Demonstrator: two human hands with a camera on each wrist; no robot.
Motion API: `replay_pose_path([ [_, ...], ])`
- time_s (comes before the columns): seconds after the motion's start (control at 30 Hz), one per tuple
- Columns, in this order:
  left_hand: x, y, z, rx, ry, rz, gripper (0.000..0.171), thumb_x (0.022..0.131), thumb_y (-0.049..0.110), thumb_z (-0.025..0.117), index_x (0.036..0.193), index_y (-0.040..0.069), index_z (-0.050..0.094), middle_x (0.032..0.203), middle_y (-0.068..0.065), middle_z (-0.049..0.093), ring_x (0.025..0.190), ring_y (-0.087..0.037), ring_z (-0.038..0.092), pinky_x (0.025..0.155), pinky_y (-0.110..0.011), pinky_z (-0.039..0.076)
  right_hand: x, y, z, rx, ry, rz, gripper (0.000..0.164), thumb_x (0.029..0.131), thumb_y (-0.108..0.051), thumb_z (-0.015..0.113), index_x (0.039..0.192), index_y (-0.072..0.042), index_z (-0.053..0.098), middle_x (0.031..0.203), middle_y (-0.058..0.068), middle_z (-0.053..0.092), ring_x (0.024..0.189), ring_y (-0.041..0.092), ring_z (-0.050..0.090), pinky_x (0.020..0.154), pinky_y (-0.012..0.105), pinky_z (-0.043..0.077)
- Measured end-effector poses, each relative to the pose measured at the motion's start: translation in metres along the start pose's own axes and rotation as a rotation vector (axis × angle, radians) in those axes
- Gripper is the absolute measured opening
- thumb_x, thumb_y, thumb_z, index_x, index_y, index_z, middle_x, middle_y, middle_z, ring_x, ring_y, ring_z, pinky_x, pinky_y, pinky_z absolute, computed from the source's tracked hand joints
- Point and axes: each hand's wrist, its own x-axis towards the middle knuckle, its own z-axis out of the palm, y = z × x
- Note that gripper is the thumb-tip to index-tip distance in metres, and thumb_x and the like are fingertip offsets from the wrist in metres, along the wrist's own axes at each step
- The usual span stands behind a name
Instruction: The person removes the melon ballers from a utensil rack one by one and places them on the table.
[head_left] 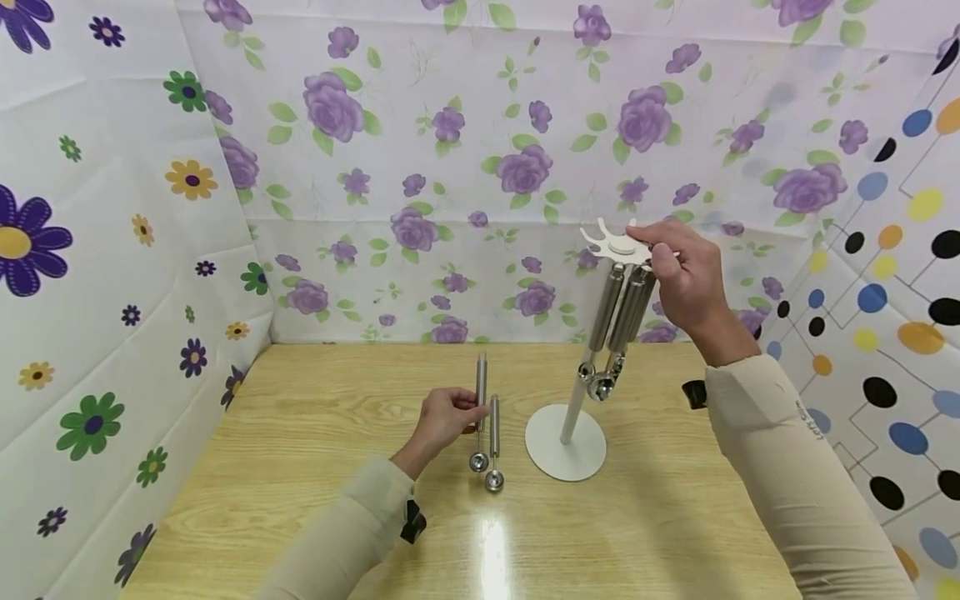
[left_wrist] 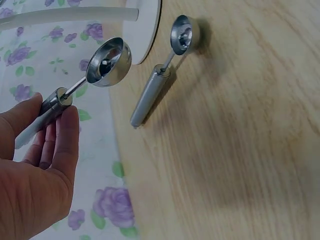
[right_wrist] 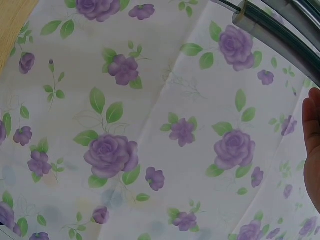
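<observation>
left grip point(left_wrist: 42, 182) pinches one scoop point(left_wrist: 75, 87) by the handle point(left_wrist: 56, 104), bowl point(left_wrist: 119, 70) protruding.

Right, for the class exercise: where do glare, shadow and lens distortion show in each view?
Head view: bright glare on the tabletop, a soft shadow near the right sleeve; left wrist view: dimmer, the lying scoop casting a shadow, the stand's pole looking bowed though straight in the head view; right wrist view: also dim, a metal handle looking curved.

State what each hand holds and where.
Left hand: a metal scoop, by the handle near its bowl. Right hand: the white stand, by its top.
</observation>
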Motion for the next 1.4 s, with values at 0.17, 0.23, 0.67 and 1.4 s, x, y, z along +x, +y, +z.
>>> replay_pose_path([
  [0.17, 0.000, -0.011, 0.001, 0.012, 0.004, -0.027, 0.020, 0.086, 0.006, 0.079, 0.101, -0.005, 0.071, 0.089, -0.011, 0.068, 0.074, -0.016, 0.067, 0.066, -0.030, 0.061, -0.001, 0.001, 0.000, 0.009, 0.003, 0.002, 0.086, 0.098, -0.070, 0.036, 0.113, 0.007, 0.071, 0.096, 0.031, 0.064, 0.076, 0.005, 0.044, 0.058, 0.027, 0.029],
  [0.23, 0.000, -0.016, 0.002, 0.017, 0.006, -0.038, 0.020, 0.086, 0.006, 0.079, 0.101, -0.005, 0.071, 0.089, -0.011, 0.068, 0.074, -0.017, 0.067, 0.066, -0.030, 0.061, -0.001, 0.001, 0.001, 0.012, 0.007, -0.002, 0.086, 0.098, -0.070, 0.036, 0.113, 0.007, 0.071, 0.094, 0.031, 0.063, 0.074, 0.005, 0.043, 0.058, 0.027, 0.028],
  [0.67, 0.006, -0.035, 0.002, 0.044, 0.031, -0.108, 0.018, 0.085, 0.006, 0.080, 0.098, -0.004, 0.072, 0.084, -0.010, 0.071, 0.066, -0.015, 0.067, 0.064, -0.034, 0.062, 0.000, 0.001, 0.002, 0.028, 0.017, 0.001, 0.084, 0.099, -0.068, 0.037, 0.112, 0.007, 0.072, 0.095, 0.032, 0.063, 0.077, 0.003, 0.045, 0.059, 0.023, 0.031],
  [1.4, 0.017, -0.055, 0.008, 0.177, 0.051, -0.177, 0.014, 0.081, 0.005, 0.083, 0.088, -0.003, 0.073, 0.074, -0.008, 0.070, 0.063, -0.019, 0.068, 0.059, -0.033, 0.061, 0.002, -0.002, 0.004, 0.060, 0.050, -0.014, 0.085, 0.097, -0.071, 0.039, 0.111, 0.006, 0.073, 0.092, 0.029, 0.065, 0.078, 0.001, 0.047, 0.060, 0.022, 0.032],
])
